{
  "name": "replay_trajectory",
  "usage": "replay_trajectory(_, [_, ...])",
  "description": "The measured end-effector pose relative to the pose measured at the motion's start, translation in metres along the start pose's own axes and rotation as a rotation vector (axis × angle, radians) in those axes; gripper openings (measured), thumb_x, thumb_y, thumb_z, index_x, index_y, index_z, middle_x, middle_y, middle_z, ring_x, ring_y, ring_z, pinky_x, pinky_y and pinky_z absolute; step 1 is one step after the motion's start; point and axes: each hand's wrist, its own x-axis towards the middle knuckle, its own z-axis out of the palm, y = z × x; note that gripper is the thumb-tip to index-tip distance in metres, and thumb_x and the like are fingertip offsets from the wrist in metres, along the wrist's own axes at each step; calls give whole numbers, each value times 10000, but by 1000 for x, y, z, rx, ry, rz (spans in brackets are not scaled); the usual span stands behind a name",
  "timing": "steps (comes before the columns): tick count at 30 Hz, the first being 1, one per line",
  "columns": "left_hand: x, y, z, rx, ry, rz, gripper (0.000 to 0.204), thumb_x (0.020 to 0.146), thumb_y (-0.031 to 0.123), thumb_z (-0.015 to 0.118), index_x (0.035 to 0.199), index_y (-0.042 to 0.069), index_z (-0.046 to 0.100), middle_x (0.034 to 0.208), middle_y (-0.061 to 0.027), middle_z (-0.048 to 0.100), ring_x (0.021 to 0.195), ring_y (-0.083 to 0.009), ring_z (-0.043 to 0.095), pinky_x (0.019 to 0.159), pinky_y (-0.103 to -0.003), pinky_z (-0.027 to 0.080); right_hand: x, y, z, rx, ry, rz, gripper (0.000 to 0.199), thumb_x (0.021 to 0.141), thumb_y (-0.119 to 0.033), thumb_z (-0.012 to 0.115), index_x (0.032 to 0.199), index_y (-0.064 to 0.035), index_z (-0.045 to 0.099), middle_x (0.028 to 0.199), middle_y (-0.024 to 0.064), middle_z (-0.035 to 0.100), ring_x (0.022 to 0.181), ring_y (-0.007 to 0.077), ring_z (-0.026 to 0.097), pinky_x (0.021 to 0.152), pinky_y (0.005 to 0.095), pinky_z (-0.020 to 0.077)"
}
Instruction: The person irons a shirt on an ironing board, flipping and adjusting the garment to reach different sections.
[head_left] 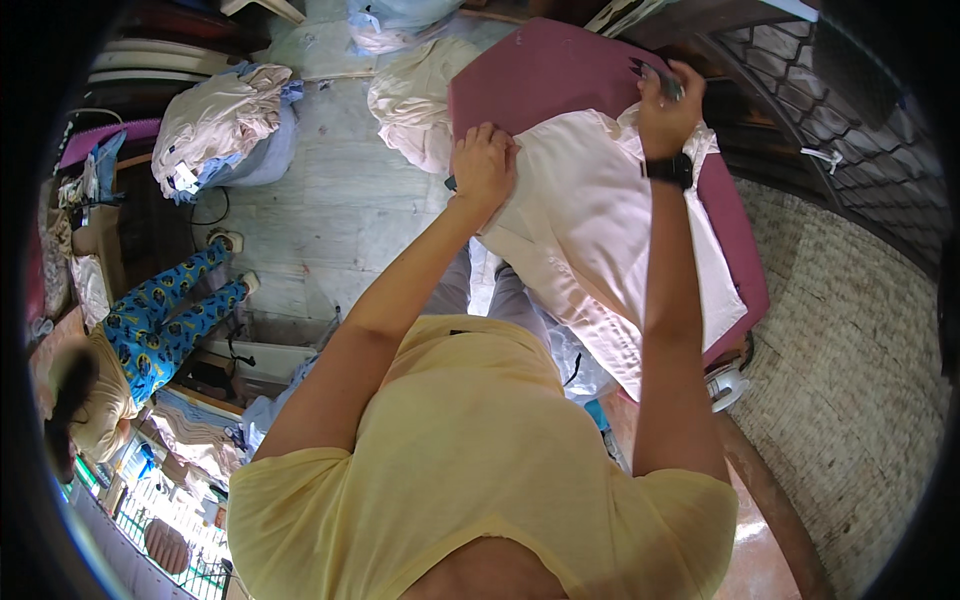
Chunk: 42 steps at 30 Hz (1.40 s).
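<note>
A pale pink shirt (590, 190) lies spread over a maroon padded table (530, 70), its lower part hanging past the near edge. My left hand (485, 165) is closed at the shirt's left edge, with the fingertips curled over the cloth. At the far right, above the collar end, my right hand (668, 115) grips small dark thread snips (660, 80), their pointed tips facing left. The same hand's wrist, wearing a black watch (668, 171), passes over the shirt's right part.
More pale garments (425, 100) hang at the table's far left corner. A heaped bundle of clothes (225, 125) sits on the tiled floor (345, 200). A metal lattice gate (810, 90) stands at the right. Another person in blue patterned trousers (160, 320) is at the left.
</note>
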Motion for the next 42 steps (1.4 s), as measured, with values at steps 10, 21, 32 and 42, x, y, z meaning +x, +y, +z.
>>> replay_trajectory(10, [-4, 6, 0, -429, -83, -269, 64, 819, 14, 618, 881, -3, 616, 866, -186, 649, 846, -373, 635, 744, -464, 487, -138, -19, -25, 1640, -273, 1142, 258, 947, -27, 595, 1194, 43, 569, 1090, 95, 627, 1045, 231, 617, 960, 336, 511])
replay_trajectory(21, [-8, 7, 0, -421, -66, -333, 79, 800, -37, 578, 838, -29, 646, 769, -180, 682, 712, -303, 680, 652, -380, 519, -130, -39, 20, 643, -734, 681, 179, 914, 17, 516, 1085, -36, 522, 1060, 137, 614, 761, 277, 644, 781, 394, 534])
replay_trajectory(32, [-15, 26, -7, -659, 30, -369, 72, 883, -70, 529, 832, -43, 573, 662, -125, 614, 601, -136, 564, 594, -292, 485, -136, -16, 47, -182, -512, -145, 271, 745, 23, 663, 1005, 17, 587, 1012, 181, 576, 914, 391, 616, 789, 425, 515])
replay_trajectory(42, [-22, 14, 19, -960, 21, -375, 85, 970, -52, 503, 902, -40, 552, 905, -108, 651, 793, -122, 634, 764, -240, 514, -109, 17, 52, -93, -727, 263, 170, 916, -148, 660, 991, 3, 681, 928, 157, 724, 879, 259, 705, 761, 348, 526])
